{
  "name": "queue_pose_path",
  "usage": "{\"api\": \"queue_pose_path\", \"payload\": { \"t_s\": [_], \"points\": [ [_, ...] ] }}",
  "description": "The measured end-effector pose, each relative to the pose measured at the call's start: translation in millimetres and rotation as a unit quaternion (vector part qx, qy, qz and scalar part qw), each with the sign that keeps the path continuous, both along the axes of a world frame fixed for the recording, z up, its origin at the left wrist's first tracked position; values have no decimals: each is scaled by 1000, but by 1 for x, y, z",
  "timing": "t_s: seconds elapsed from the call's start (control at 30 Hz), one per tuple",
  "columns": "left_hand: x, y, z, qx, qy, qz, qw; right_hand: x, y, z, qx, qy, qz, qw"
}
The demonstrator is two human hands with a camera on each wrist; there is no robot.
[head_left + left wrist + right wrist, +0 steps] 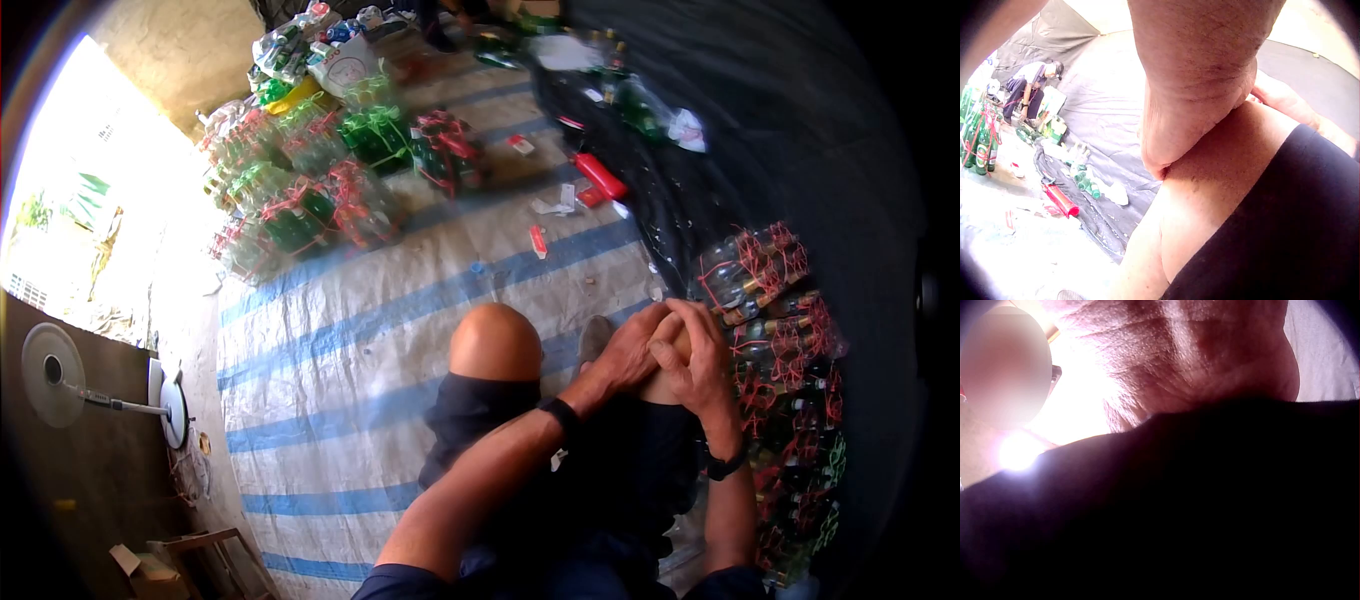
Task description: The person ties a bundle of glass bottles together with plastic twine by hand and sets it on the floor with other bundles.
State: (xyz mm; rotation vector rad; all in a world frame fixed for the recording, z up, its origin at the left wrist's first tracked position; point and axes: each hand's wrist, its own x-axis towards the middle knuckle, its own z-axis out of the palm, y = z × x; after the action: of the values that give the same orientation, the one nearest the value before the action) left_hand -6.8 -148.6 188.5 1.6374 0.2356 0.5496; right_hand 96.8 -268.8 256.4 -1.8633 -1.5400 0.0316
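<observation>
Both hands rest on the bent right knee, above dark shorts [650,450]. My left hand [632,348] lies along the knee's inner side, and its fingertips meet the other hand at the top. From the outer side my right hand [703,362] laps over the knee, the thumb across its front. Neither hand holds an object. In the left wrist view, the heel of the left hand [1194,94] sits against the bare knee [1210,187]. The palm of the right hand [1191,356] fills the top of the right wrist view; dark cloth hides the rest.
Bundles of tied bottles [300,215] stand at the far left on a striped sheet [330,400]. More bundles [785,340] lie at the right, beside dark sheeting [800,130]. A red object [600,176] lies ahead. Another person [1029,87] bends over bottles farther off. A fan [55,375] stands left.
</observation>
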Motion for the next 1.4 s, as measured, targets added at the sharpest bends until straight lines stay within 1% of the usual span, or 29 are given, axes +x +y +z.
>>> {"api": "queue_pose_path", "payload": {
  "t_s": [0.2,0.83,0.9,0.93,1.0,1.13,1.2,1.4],
  "points": [
    [2,0,-3,-17,-6,-4,1000,0,0,1,-1,-1,0,1000],
    [3,-1,-2,-15,-12,-8,1000,-1,-1,3,-2,0,-3,1000],
    [3,-4,0,-65,-31,-5,997,-1,-1,2,-2,1,-3,1000],
    [2,-4,1,-65,-32,-5,997,-1,-1,2,-2,2,-3,1000],
    [1,-3,2,-39,-25,-2,999,-2,-1,3,-4,3,-4,1000],
    [0,-2,2,-42,-19,-2,999,-2,-1,3,-6,3,-7,1000],
    [0,-1,1,-6,-13,4,1000,-2,-1,3,-5,3,-8,1000],
    [1,-1,0,14,-12,1,1000,-3,-1,4,-6,11,-8,1000]
  ]
}}
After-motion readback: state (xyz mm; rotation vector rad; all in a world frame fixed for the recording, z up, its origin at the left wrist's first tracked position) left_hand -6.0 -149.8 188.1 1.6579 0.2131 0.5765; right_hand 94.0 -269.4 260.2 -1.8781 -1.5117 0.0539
